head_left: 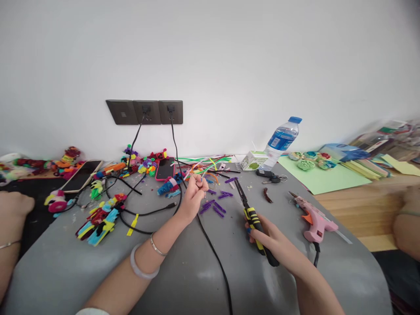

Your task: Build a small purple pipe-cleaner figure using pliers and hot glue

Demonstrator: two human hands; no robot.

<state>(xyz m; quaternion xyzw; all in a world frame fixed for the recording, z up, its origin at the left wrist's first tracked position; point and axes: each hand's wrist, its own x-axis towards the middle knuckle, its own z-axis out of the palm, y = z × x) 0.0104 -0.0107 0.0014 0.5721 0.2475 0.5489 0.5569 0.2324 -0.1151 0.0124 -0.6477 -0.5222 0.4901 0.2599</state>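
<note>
Long-nose pliers (253, 218) with yellow and black handles are gripped in my right hand (267, 236). Their jaws point up and away, and the tips meet a short purple pipe-cleaner piece (231, 180); whether they pinch it I cannot tell. My left hand (196, 196) is closed with its fingertips pressed together, hiding whatever may be in them. Between the hands, several cut purple pipe-cleaner pieces (218, 208) lie on the grey table (190, 271). Behind my left hand are loose coloured pipe cleaners (213, 164).
Black cables (213, 251) cross the table. Pipe-cleaner figures (101, 218) and phones (165, 169) lie left. A water bottle (280, 142), small carton (254, 160), keys (275, 178) and pink glue gun (318, 225) stand or lie right. Other people's arms (13, 218) show at both sides.
</note>
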